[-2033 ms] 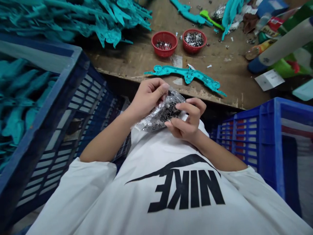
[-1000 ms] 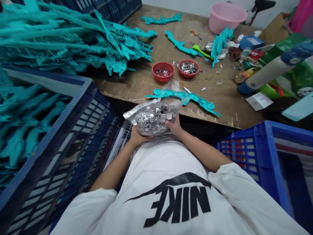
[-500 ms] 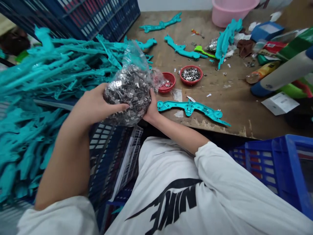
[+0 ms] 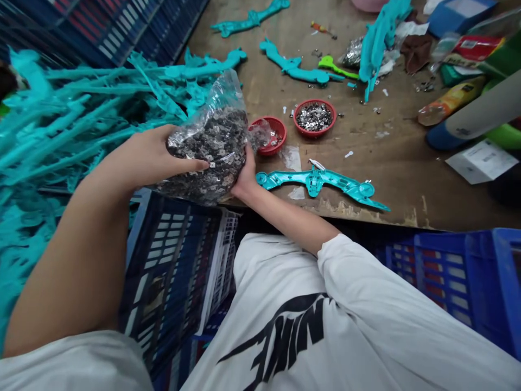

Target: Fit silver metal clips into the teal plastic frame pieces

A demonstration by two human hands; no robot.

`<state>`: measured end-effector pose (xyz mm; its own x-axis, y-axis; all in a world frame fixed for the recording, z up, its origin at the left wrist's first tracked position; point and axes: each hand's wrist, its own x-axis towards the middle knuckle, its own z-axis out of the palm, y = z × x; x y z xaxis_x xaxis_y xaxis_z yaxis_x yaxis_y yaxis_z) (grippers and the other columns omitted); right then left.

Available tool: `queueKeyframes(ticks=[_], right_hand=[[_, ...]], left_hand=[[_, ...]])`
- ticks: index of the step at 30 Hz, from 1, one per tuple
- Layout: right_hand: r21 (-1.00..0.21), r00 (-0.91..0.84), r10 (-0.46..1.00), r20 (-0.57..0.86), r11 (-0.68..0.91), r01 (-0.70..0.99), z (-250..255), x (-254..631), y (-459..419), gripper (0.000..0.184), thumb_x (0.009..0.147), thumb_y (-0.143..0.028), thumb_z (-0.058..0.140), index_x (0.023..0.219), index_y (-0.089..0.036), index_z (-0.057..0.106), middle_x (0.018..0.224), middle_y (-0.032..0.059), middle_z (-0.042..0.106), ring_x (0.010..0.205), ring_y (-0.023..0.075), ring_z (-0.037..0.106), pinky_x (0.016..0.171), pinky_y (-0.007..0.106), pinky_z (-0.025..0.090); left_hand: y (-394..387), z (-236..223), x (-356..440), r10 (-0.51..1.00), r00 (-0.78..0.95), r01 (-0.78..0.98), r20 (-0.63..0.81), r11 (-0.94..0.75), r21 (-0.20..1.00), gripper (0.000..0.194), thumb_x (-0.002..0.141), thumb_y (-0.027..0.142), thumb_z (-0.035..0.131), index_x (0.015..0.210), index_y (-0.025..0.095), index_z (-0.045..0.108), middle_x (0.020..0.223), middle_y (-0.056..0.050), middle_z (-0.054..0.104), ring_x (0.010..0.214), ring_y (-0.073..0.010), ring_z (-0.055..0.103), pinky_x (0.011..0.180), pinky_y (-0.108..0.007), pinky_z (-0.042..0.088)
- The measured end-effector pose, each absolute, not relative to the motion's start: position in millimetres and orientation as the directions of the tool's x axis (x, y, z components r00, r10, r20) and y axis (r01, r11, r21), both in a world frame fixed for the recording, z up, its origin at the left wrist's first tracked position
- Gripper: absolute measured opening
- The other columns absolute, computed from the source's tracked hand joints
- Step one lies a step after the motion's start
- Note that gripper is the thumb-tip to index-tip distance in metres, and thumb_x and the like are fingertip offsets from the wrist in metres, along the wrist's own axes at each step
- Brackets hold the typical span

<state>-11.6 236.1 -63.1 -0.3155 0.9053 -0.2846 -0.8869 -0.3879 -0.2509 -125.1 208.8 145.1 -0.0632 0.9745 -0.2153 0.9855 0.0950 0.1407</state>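
A clear plastic bag (image 4: 215, 136) full of small metal clips is held between my two hands above the table's near left edge. My left hand (image 4: 154, 157) grips its left side, thumb pressed across the front. From the right, my right hand (image 4: 245, 174) clasps the lower side, its fingers partly hidden behind the bag. Just right of the bag is a red basket (image 4: 277, 133) with a few metal pieces in it. A second red basket (image 4: 315, 118) beside it holds a heap of them. Nearer me lies a turquoise bow-shaped plastic part (image 4: 315, 182).
Turquoise parts (image 4: 81, 108) are piled high at the left, by a dark blue crate (image 4: 134, 32). Further back lie a green-handled tool (image 4: 336, 68) and a small screwdriver (image 4: 321, 28). A white box (image 4: 480, 162) stands right, above a blue crate (image 4: 448, 260).
My view has tilted and shifted a little. Both hands still hold the bag at nearly the same spot, and its top now leans further right.
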Motion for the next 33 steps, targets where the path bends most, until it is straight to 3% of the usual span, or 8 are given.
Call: queueKeyframes(ticks=[3, 8, 11, 15, 21, 29, 33], right_hand=[[-0.304, -0.291, 0.924, -0.248, -0.359, -0.882, -66.2, -7.8, 242.3, 0.076, 0.095, -0.098, 0.063, 0.126, -0.033, 0.086, 0.127, 0.0051, 0.093, 0.16, 0.0374, 0.075, 0.138, 0.072, 0.061], [-0.527, -0.13, 0.967, -0.217, -0.228, -0.819, -73.1, -4.5, 256.4, 0.097, 0.095, -0.113, 0.047, 0.119, -0.029, 0.088, 0.119, 0.0057, 0.094, 0.163, 0.0348, 0.071, 0.144, 0.064, 0.054], [-0.579, -0.085, 0.978, -0.191, -0.182, -0.795, -73.0, -5.6, 264.3, 0.105, 0.091, -0.121, 0.048, 0.118, -0.027, 0.088, 0.118, 0.0067, 0.093, 0.162, 0.0365, 0.069, 0.145, 0.064, 0.052], [-0.452, -0.183, 0.952, -0.245, -0.28, -0.847, -66.8, -6.6, 269.6, 0.091, 0.1, -0.111, 0.052, 0.124, -0.029, 0.086, 0.118, 0.0061, 0.092, 0.157, 0.0401, 0.074, 0.14, 0.074, 0.057], [-0.264, -0.328, 0.904, -0.274, -0.398, -0.878, -60.4, 1.9, 273.9, 0.073, 0.107, -0.094, 0.057, 0.129, -0.029, 0.083, 0.124, 0.0063, 0.091, 0.156, 0.0433, 0.077, 0.134, 0.08, 0.062], [-0.337, -0.254, 0.922, -0.291, -0.347, -0.875, -57.4, 4.6, 271.5, 0.081, 0.106, -0.101, 0.058, 0.13, -0.027, 0.082, 0.12, 0.0059, 0.089, 0.156, 0.0445, 0.076, 0.133, 0.083, 0.06], [-0.26, -0.309, 0.875, -0.374, -0.418, -0.87, -53.8, 5.7, 269.1, 0.085, 0.11, -0.102, 0.049, 0.123, -0.025, 0.082, 0.116, 0.0086, 0.09, 0.153, 0.042, 0.077, 0.136, 0.077, 0.061]], left_hand=[[212.4, 149.5, -114.0, 0.961, -0.134, 0.98, -0.243, 0.165, 0.115, 0.091, 0.088, 0.06, 0.092, 0.17, 0.023, 0.077, 0.15, -0.014, 0.087, 0.136, -0.0486, 0.083, 0.127, -0.064, 0.065], [218.2, 153.6, -103.4, 0.963, -0.098, 0.985, -0.252, 0.129, 0.11, 0.082, 0.089, 0.058, 0.091, 0.162, 0.021, 0.081, 0.143, -0.013, 0.088, 0.13, -0.0459, 0.084, 0.126, -0.061, 0.066], [220.1, 154.8, -106.4, 0.967, -0.096, 0.987, -0.237, 0.122, 0.101, 0.083, 0.088, 0.064, 0.09, 0.16, 0.023, 0.082, 0.144, -0.013, 0.088, 0.131, -0.0476, 0.083, 0.125, -0.064, 0.066], [220.0, 157.6, -111.5, 0.971, -0.113, 0.99, -0.212, 0.128, 0.06, 0.085, 0.09, 0.071, 0.087, 0.159, 0.022, 0.08, 0.146, -0.017, 0.086, 0.134, -0.0517, 0.081, 0.126, -0.07, 0.065], [211.7, 158.8, -102.2, 0.97, -0.154, 0.986, -0.19, 0.163, 0.032, 0.074, 0.094, 0.068, 0.083, 0.153, 0.025, 0.081, 0.143, -0.013, 0.087, 0.134, -0.0487, 0.082, 0.127, -0.065, 0.066], [199.2, 165.6, -93.2, 0.967, -0.196, 0.979, -0.164, 0.203, 0.022, 0.071, 0.09, 0.07, 0.081, 0.145, 0.026, 0.081, 0.132, -0.01, 0.085, 0.13, -0.0463, 0.081, 0.127, -0.062, 0.067], [202.2, 167.6, -96.8, 0.966, -0.173, 0.984, -0.193, 0.176, -0.001, 0.071, 0.09, 0.073, 0.078, 0.142, 0.025, 0.081, 0.127, -0.011, 0.084, 0.124, -0.0472, 0.083, 0.124, -0.063, 0.068]])
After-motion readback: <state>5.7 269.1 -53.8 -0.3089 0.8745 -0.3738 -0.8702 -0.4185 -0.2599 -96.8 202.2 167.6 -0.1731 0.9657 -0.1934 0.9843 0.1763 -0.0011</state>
